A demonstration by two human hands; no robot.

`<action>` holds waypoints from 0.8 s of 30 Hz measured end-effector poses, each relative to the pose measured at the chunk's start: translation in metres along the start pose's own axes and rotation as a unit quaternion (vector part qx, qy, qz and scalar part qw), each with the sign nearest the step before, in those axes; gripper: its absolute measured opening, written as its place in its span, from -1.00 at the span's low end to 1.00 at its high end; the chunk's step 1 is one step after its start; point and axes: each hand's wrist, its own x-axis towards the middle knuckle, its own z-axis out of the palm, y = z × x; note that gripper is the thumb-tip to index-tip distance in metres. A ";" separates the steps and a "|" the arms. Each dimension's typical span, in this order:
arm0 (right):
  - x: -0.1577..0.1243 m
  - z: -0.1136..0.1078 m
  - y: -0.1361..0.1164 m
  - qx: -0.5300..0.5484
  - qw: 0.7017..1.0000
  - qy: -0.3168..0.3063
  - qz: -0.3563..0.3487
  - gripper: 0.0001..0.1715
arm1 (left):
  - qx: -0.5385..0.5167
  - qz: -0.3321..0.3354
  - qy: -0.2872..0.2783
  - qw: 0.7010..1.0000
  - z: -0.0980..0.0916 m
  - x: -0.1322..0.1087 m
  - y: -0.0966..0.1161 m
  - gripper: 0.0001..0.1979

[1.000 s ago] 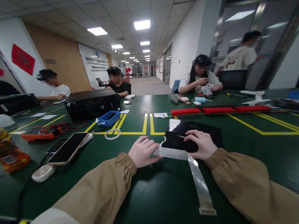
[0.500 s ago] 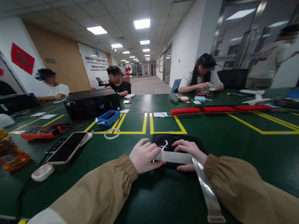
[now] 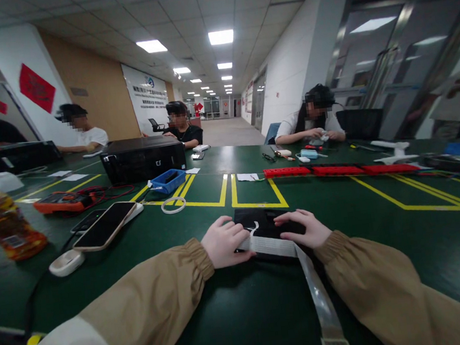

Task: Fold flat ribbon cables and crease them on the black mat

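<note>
A flat black device (image 3: pixel 265 218) lies on the green table, partly covered by my hands. A silvery-white flat ribbon cable (image 3: pixel 274 246) runs across its near side. The cable bends at the right and hangs toward the table's front edge, its connector end (image 3: pixel 336 343) lowest. With thumb and fingers, my left hand (image 3: pixel 225 243) grips the cable's left end at the device. My right hand (image 3: pixel 306 229) is open over the device's right side, fingers apart and fingertips close to the cable; whether they touch it I cannot tell. A small white strip (image 3: pixel 255 227) curls up beside my left fingertips.
Left on the table are a phone (image 3: pixel 105 225), a drink bottle (image 3: pixel 5 225), an orange multimeter (image 3: pixel 65 202) and a blue tray (image 3: pixel 167 180). A tape roll (image 3: pixel 173 205) lies ahead. Red strips (image 3: pixel 338 170) cross the right. Several people sit opposite, near a black case (image 3: pixel 143 160).
My right hand has loosened from the cable and device and opened, its thumb coming up from the near edge. My left hand keeps its grip. The person at far right has moved.
</note>
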 end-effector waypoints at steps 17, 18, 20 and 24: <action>0.002 0.027 -0.027 0.119 0.986 -0.050 -0.102 -0.50 | -0.007 0.011 -0.037 0.999 0.007 0.000 0.003 -0.65; 0.003 0.027 -0.026 0.122 0.985 -0.050 -0.111 -0.51 | -0.009 0.009 -0.039 0.999 0.008 0.001 0.003 -0.65; 0.005 0.028 -0.025 0.111 0.985 -0.052 -0.117 -0.52 | -0.011 0.002 -0.042 0.999 0.009 0.001 0.003 -0.66; 0.004 0.037 -0.020 0.017 0.994 -0.015 -0.108 -0.49 | -0.011 -0.014 -0.051 0.999 0.013 0.002 0.004 -0.67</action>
